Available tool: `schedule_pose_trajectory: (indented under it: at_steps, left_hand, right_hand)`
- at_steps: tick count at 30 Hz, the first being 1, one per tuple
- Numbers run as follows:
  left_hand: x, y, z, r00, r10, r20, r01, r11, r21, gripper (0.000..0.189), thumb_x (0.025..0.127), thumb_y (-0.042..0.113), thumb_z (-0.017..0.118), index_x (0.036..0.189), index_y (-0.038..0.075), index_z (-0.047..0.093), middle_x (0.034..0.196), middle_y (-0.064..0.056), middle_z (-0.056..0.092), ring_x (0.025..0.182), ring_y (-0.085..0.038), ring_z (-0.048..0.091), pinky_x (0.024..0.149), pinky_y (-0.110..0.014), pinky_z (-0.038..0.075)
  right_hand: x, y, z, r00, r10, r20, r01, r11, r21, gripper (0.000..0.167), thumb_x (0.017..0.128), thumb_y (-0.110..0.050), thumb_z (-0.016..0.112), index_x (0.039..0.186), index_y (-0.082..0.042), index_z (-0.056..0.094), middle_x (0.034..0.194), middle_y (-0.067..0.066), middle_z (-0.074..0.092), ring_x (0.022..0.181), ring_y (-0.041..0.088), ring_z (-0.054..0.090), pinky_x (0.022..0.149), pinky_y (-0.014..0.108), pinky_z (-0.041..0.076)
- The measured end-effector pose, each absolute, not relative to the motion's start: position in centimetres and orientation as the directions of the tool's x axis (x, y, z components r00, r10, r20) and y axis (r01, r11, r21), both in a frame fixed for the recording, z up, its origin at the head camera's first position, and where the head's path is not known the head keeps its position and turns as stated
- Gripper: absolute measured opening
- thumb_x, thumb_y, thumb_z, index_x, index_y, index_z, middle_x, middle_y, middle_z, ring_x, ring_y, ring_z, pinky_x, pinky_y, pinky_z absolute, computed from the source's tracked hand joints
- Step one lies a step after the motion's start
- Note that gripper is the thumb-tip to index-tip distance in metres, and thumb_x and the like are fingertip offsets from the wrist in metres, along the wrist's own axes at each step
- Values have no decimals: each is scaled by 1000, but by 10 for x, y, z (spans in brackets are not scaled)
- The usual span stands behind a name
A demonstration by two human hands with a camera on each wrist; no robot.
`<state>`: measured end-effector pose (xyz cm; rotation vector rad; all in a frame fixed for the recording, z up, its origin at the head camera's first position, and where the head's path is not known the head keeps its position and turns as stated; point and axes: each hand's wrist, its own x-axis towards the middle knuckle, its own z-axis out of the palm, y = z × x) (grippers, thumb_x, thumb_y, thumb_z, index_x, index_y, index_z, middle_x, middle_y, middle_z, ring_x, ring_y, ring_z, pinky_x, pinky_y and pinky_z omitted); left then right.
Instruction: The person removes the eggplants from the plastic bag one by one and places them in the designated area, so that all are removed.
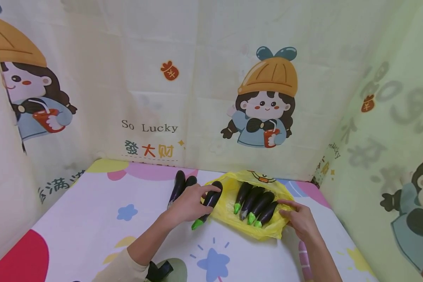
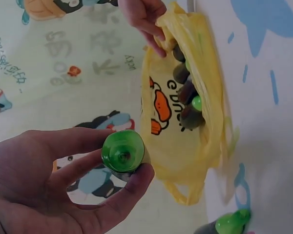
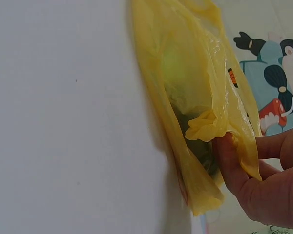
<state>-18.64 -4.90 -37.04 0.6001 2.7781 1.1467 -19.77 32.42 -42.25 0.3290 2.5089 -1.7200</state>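
My left hand (image 1: 187,204) grips a dark purple eggplant (image 1: 213,196) with a green cap, at the left side of a yellow plastic bag (image 1: 227,217). Seen end-on in the left wrist view, its green cap (image 2: 123,152) sits between thumb and fingers. Several eggplants (image 1: 261,205) lie side by side in the open bag, caps toward me. On the bag's right side, my right hand (image 1: 302,222) pinches the rim; in the right wrist view the thin plastic (image 3: 224,124) bunches at its fingers. Two more eggplants (image 1: 178,185) lie behind my left hand, partly hidden by it.
A white table cover (image 1: 151,188) with colourful prints lies under everything. Pale printed cloth (image 1: 204,117) hangs at the back and both sides, right up to the table's edges. A black strap (image 1: 160,270) is at my left sleeve.
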Motion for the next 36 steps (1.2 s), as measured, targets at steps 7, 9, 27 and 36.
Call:
schedule_pose_trajectory:
  at_steps: [7, 9, 27, 36]
  left_hand:
    - [-189, -62, -371, -942, 327, 77, 285, 657, 698, 52, 88, 12, 78, 136, 25, 67, 117, -13, 61, 102, -27, 57, 66, -31, 52]
    - [-190, -65, -371, -948, 309, 72, 269, 663, 698, 51, 88, 12, 78, 135, 25, 67, 113, -12, 61, 97, -25, 55, 64, -30, 52]
    - [-210, -94, -372, -973, 220, 69, 201, 667, 717, 52, 86, 9, 75, 135, 24, 66, 108, -17, 59, 94, -29, 60, 60, -32, 55]
    - [-220, -115, -378, -989, 133, 57, 134, 695, 706, 52, 87, 6, 72, 137, 19, 64, 113, -20, 56, 103, -33, 56, 66, -34, 56]
  right_hand:
    - [-199, 324, -422, -969, 137, -207, 244, 363, -899, 47, 102, -6, 59, 148, 1, 54, 160, 26, 34, 95, 14, 62, 79, 21, 57]
    - [-199, 323, -422, -968, 137, -210, 246, 364, -898, 47, 102, -6, 60, 148, 1, 54, 160, 26, 34, 96, 15, 62, 80, 21, 57]
    - [-201, 326, -421, -968, 136, -213, 248, 353, -902, 48, 102, -6, 59, 149, 1, 52, 162, 27, 32, 97, 13, 63, 81, 21, 58]
    - [-201, 326, -424, -973, 121, -199, 229, 341, -912, 48, 103, -6, 60, 150, 2, 52, 161, 26, 34, 93, 11, 64, 79, 23, 58]
